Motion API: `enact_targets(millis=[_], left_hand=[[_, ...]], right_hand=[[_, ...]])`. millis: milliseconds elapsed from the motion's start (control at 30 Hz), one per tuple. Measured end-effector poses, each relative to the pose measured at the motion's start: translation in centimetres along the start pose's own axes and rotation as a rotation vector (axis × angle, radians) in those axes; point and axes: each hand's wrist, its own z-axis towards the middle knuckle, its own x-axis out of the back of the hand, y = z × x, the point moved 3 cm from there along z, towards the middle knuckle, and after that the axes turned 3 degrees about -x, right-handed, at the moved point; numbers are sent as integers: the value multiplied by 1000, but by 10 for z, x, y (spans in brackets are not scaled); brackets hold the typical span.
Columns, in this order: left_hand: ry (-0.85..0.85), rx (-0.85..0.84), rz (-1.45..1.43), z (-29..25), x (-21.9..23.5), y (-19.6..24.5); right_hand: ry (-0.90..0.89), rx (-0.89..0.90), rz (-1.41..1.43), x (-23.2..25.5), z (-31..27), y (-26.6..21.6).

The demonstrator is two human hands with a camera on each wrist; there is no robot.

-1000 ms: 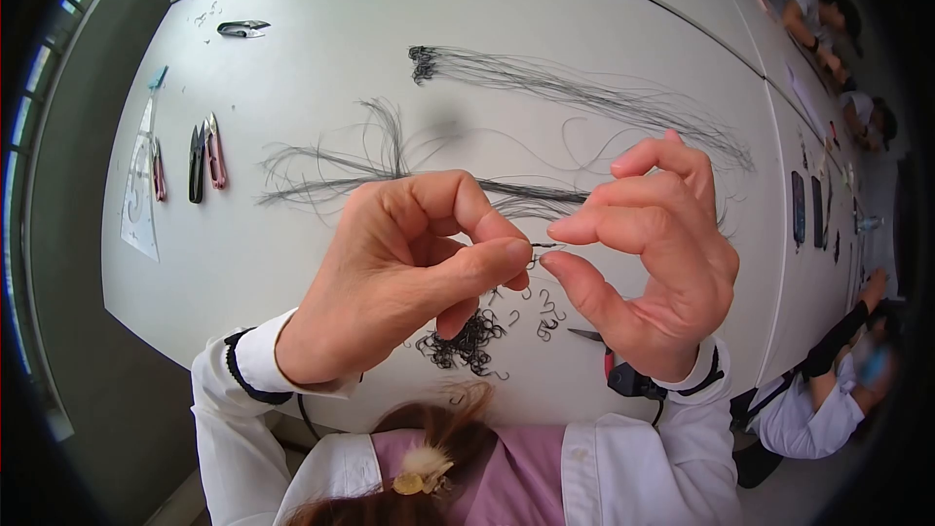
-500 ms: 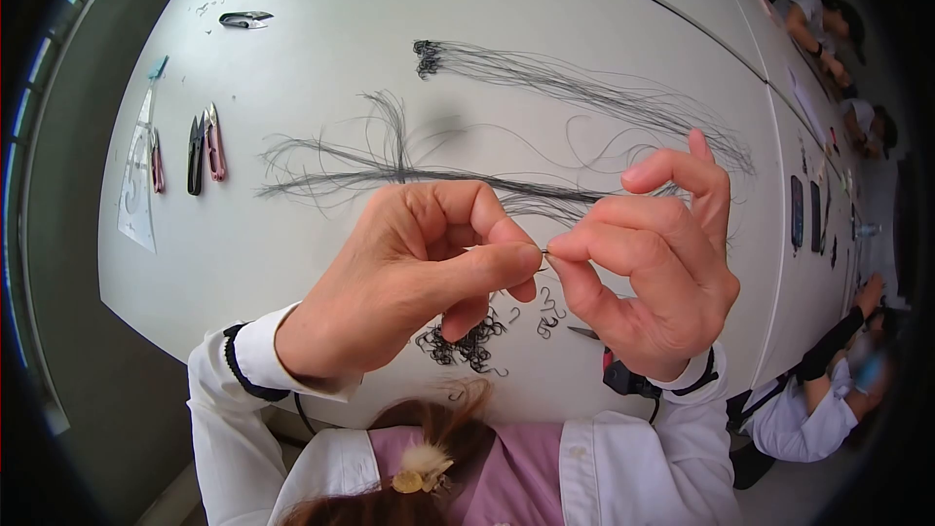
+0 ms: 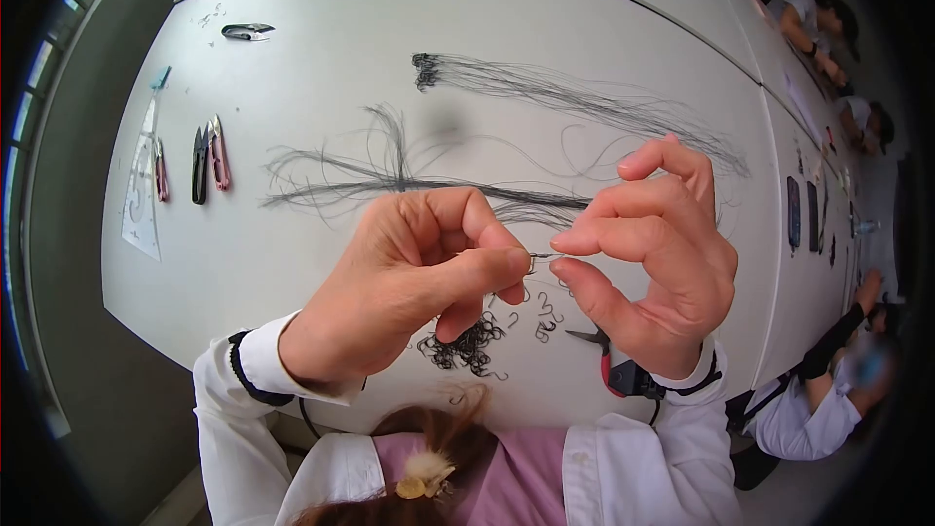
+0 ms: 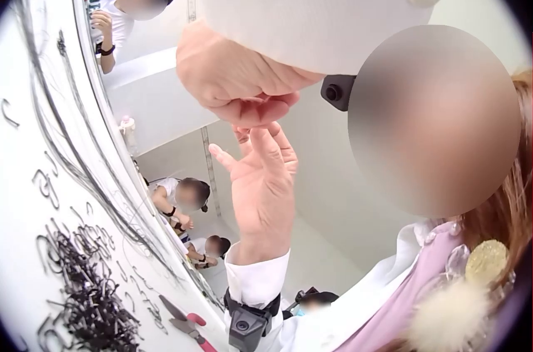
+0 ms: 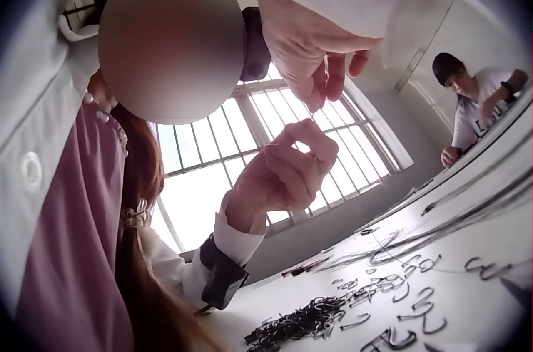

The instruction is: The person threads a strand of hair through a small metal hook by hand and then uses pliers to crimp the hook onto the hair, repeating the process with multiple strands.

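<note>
Thumb and forefinger of my left hand point(image 3: 399, 282) pinch a small dark hook point(image 3: 542, 255), with a thin shank showing past the fingertips. Just right of it, my right hand point(image 3: 662, 268) has thumb and forefinger slightly apart around a fine line at the shank's end. Below the hands lies a heap of dark hooks point(image 3: 466, 343), with loose ones beside it. A bundle of dark strands point(image 3: 487, 183) runs behind the hands. In the left wrist view, my left hand point(image 4: 237, 77) hides the hook.
Farther back lies a second strand bundle point(image 3: 555, 88), hooks clustered at its left end. Red-handled pliers point(image 3: 608, 370) rest near my right wrist. Snips point(image 3: 200, 166) and a clear set square point(image 3: 142, 200) lie at left, more snips point(image 3: 247, 32) above. Several people sit at right.
My right thumb and forefinger came together at the hook beside my left fingertips, then parted and drew slightly right. My left hand has kept its pinch.
</note>
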Motion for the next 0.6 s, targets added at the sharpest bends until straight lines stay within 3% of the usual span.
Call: enact_targets(millis=[600], left_hand=[[-14, 49, 29, 1, 0, -3]], right_hand=[[-4, 19, -77, -6, -3, 1]])
